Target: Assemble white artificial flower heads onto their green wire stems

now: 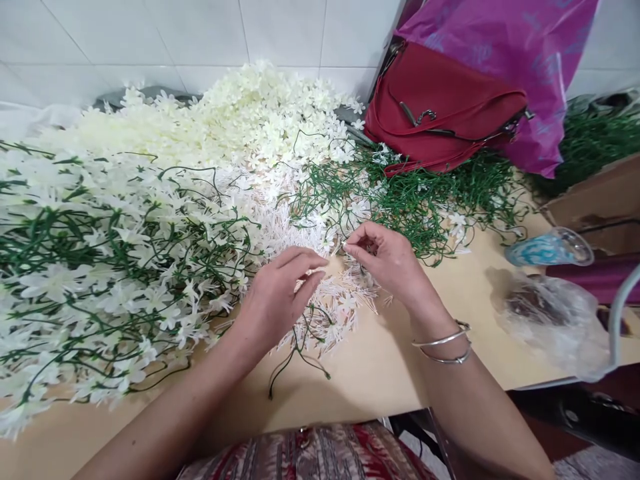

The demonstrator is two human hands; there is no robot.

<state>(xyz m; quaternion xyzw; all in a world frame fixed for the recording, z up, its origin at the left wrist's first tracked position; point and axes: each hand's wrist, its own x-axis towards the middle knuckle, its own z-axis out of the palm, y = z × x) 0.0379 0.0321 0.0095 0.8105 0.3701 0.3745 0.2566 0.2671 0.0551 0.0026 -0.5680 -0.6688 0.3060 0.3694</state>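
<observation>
My left hand (pixel 283 290) hovers above a heap of thin white stamen-like sticks (pixel 290 230). Its thumb and fingertips are slightly apart, and I see nothing between them. Just to the right, my right hand (pixel 387 263) is closed in a pinch. A tiny whitish tip shows at its fingertips, too small to name. Below the hands, a green plastic stem (pixel 295 353) with branching ends lies over the sticks and the table. Loose green stems (pixel 415 207) are heaped beyond my right hand. Finished-looking white artificial flowers on green stems (pixel 135 287) pile up left of my left hand.
Cream flower heads (pixel 270 107) are heaped against the tiled wall. A red handbag (pixel 445 107) and a purple plastic bag (pixel 545 80) stand at the back right. A plastic cup (pixel 545 248), a clear bag (pixel 555 320) and a cardboard box (pixel 600 200) sit at the right.
</observation>
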